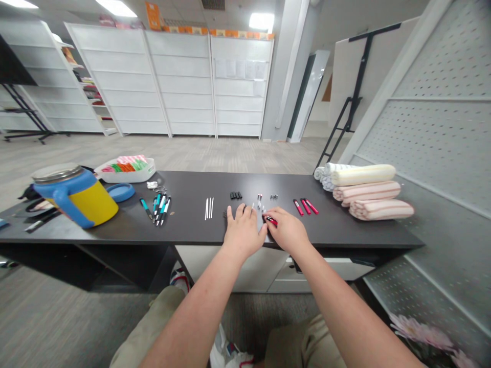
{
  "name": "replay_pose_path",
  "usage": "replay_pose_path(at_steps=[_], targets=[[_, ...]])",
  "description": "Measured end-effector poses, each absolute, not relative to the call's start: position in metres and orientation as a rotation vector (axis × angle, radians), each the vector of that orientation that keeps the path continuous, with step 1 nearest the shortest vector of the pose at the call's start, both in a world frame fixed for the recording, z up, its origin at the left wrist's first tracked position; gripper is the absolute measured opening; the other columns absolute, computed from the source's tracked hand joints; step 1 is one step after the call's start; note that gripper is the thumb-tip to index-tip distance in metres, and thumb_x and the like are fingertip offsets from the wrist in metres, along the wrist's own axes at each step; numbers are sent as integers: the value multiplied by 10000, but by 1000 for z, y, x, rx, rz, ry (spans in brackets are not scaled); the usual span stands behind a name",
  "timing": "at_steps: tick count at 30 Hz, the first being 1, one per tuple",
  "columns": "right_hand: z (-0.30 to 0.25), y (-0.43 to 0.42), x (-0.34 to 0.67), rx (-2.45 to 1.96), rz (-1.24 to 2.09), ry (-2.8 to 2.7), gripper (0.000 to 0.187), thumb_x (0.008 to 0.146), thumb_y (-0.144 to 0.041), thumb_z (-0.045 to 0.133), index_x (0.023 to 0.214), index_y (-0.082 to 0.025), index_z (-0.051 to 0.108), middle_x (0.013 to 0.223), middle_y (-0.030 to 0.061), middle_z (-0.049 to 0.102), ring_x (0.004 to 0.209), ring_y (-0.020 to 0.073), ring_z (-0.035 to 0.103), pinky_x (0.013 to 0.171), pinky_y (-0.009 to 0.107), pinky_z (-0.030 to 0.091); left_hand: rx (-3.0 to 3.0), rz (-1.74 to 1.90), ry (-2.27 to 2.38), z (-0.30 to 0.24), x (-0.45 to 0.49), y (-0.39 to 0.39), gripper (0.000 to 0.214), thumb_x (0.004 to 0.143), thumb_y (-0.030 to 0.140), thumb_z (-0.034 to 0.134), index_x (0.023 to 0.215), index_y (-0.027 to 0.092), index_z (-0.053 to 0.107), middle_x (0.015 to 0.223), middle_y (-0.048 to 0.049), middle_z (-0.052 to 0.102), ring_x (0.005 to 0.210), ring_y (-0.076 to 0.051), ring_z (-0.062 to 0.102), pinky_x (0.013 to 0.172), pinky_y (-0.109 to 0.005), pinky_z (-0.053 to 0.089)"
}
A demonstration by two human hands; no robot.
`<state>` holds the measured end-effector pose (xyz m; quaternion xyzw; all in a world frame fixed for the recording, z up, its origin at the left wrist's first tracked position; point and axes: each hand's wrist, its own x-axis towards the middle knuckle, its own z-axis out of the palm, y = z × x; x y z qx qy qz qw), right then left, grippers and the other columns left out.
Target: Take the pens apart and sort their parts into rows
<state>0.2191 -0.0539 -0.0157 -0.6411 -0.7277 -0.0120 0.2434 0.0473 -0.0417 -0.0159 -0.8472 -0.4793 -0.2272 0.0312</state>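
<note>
Two hands meet at the middle of the tabletop; the right hand has its grip pinched on a red pen; the left hand lies flat and loose beside it; the pen seems mid-assembly, and the next move needs small parts just above.

On the table, pens lie left of the rolled towels; refills lie right of another pen cluster, the jug farthest left.
</note>
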Motion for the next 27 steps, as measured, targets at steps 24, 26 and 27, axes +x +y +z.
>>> replay_pose_path(at_steps=[24, 26, 27], targets=[[-10, -50, 218, -1752, 39, -2034, 357, 976, -272, 538, 1284, -307, 716, 1396, -15, 676, 1210, 208, 667, 1071, 357, 504, -2652, -553, -1546, -15, 48, -40, 615, 1018, 507, 347, 1505, 164, 497, 1562, -139, 491, 1507, -352, 285, 1234, -711, 117], [-11, -50, 219, -1745, 40, -2016, 342, 975, -281, 545, 1266, -302, 724, 1392, -11, 679, 1210, 208, 669, 1069, 358, 509, -2657, -552, -1547, -15, 47, -40, 622, 1020, 513, 337, 1509, 163, 496, 1566, -139, 488, 1508, -354, 281, 1234, -712, 109], [-12, -50, 219, -1744, 38, -2009, 335, 974, -285, 549, 1256, -297, 729, 1391, -9, 680, 1211, 209, 669, 1065, 361, 513, -2660, -554, -1546, -16, 47, -40, 625, 1021, 516, 331, 1511, 162, 495, 1567, -140, 487, 1508, -355, 281, 1233, -714, 107]])
